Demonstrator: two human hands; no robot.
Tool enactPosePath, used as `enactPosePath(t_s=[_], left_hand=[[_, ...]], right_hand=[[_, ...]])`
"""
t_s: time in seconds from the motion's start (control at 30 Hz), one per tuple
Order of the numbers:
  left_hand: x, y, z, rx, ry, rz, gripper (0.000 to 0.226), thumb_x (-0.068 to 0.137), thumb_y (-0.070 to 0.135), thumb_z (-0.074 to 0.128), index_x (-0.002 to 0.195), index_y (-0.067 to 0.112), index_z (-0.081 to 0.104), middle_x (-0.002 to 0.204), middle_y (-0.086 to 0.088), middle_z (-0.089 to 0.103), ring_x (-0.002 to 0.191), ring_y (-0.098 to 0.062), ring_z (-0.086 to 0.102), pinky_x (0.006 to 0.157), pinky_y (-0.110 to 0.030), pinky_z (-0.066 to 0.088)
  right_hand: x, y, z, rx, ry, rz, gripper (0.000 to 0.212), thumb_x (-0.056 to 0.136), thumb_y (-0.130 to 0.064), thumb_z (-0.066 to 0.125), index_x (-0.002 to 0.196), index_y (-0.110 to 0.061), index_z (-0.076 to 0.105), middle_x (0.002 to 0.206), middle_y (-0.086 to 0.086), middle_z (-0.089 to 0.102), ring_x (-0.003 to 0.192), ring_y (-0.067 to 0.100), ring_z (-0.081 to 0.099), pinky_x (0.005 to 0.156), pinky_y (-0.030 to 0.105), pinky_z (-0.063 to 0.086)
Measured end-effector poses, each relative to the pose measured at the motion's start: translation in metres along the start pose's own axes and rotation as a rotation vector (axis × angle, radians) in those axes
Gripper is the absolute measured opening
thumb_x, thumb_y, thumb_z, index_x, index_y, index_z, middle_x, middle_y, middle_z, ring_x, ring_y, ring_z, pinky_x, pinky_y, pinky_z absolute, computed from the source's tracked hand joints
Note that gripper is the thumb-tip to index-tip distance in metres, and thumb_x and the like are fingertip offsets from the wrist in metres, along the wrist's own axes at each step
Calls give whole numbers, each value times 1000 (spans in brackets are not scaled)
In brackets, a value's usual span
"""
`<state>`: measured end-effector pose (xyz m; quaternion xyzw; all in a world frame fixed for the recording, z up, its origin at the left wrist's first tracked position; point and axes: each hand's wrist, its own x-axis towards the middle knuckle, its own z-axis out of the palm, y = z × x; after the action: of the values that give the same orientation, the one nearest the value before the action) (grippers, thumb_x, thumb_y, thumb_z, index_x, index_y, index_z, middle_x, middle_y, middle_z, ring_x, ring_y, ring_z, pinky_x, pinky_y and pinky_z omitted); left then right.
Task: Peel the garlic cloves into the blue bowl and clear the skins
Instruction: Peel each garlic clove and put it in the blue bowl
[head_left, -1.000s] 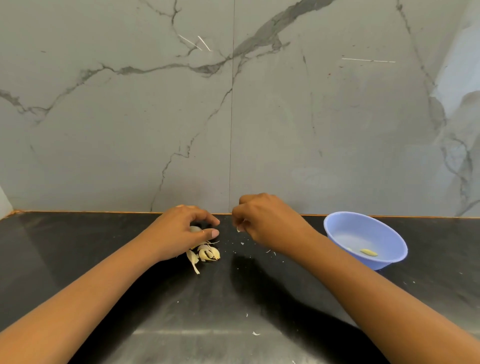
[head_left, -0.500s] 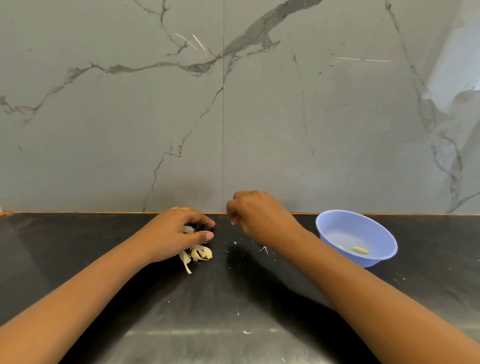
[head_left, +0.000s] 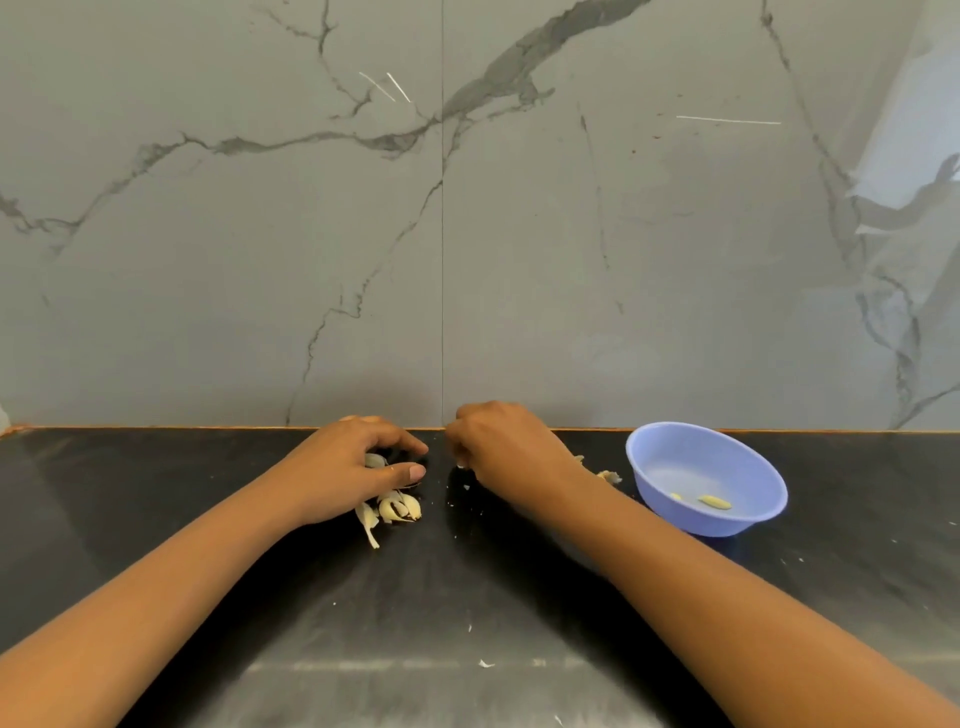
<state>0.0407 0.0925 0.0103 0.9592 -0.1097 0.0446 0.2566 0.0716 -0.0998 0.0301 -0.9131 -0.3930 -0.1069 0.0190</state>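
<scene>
The left hand (head_left: 358, 470) rests low on the black tabletop (head_left: 467, 597), fingers and thumb curled round a pale garlic piece (head_left: 375, 460). Whether this piece still carries skin cannot be determined. The fingers cover most of it, so its long axis cannot be read. The right hand (head_left: 511, 449) sits just beside the left hand, knuckles up and fingers curled under. Whether its fingertips pinch a scrap or nothing cannot be determined. The two hands are near but apart, and the garlic piece lies on the left hand's side of the gap. The left hand is therefore the holding hand, and the right fingertips face the piece across the gap. A heap of shed skins (head_left: 397, 510) lies on the tabletop against the near edge of the left hand. Smaller skin scraps (head_left: 608, 474) lie between the right wrist and the blue bowl (head_left: 727, 525). The bowl stands upright on the tabletop, to the right of both hands and apart from the right forearm. It contains two peeled cloves (head_left: 715, 502), lying on its floor towards the near wall. The bowl lies rightward of the garlic piece, beyond the right hand, so the right hand is probably better placed for the drop. The skins remain to be cleared.
</scene>
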Motion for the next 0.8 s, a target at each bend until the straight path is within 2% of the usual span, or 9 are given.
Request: enactPosePath(t_s=[0.1, 0.17, 0.23, 0.27, 0.37, 0.47, 0.57, 0.8], left_hand=[[-4, 5, -1, -32, 36, -5, 27, 87, 42, 65, 115, 42, 63, 113, 25, 62, 108, 6, 54, 84, -15, 39], [-4, 16, -3, -57, 121, 39, 27, 87, 39, 66, 113, 41, 64, 109, 28, 62, 104, 11, 54, 83, -8, 35], [-1, 33, -6, -165, 237, 85, 22, 84, 35, 70, 105, 41, 67, 98, 26, 67, 95, 15, 57, 79, -5, 35], [1, 41, -7, -204, 290, 107, 20, 83, 33, 71, 101, 41, 69, 92, 24, 69, 93, 15, 58, 77, -4, 36], [8, 57, -10, -270, 396, 152, 17, 80, 30, 74, 95, 37, 73, 85, 22, 71, 89, 11, 61, 71, 0, 42], [12, 61, -7, -381, 449, 170, 21, 76, 32, 73, 96, 30, 75, 86, 16, 73, 85, 2, 65, 71, -7, 48], [13, 60, 2, -417, 533, 181, 20, 71, 37, 71, 91, 33, 74, 82, 17, 73, 84, 0, 66, 68, -9, 50], [8, 55, 10, -429, 554, 253, 17, 72, 31, 73, 89, 33, 72, 84, 21, 73, 78, 3, 69, 69, -8, 52]], right_hand=[[0, 15, -7, 170, 227, 115, 17, 91, -9, 56, 100, -13, 70, 99, 4, 64, 90, 20, 59, 73, 27, 41], [-8, 23, -11, 626, 336, 267, 11, 89, -10, 63, 96, -12, 72, 87, 2, 69, 79, 12, 62, 74, 22, 48], [-14, 21, -14, 1233, 277, 367, 10, 90, -4, 62, 93, -8, 71, 78, 3, 69, 71, 11, 65, 74, 24, 55], [-15, 21, -15, 1452, 240, 393, 11, 90, -2, 60, 92, -7, 70, 76, 3, 69, 70, 11, 65, 72, 24, 56], [-15, 23, -20, 1765, 215, 436, 13, 90, 0, 58, 94, -7, 68, 76, 5, 70, 69, 11, 67, 69, 23, 57], [-16, 25, -24, 1808, 209, 468, 9, 88, -4, 62, 94, -9, 67, 80, 6, 71, 69, 13, 68, 65, 23, 58], [-16, 22, -25, 1764, 161, 469, 5, 88, -9, 64, 91, -13, 64, 83, 5, 72, 71, 15, 69, 60, 24, 57], [-14, 19, -20, 1445, 209, 456, 3, 86, -13, 68, 86, -16, 69, 86, 1, 69, 80, 12, 66, 61, 24, 56]])
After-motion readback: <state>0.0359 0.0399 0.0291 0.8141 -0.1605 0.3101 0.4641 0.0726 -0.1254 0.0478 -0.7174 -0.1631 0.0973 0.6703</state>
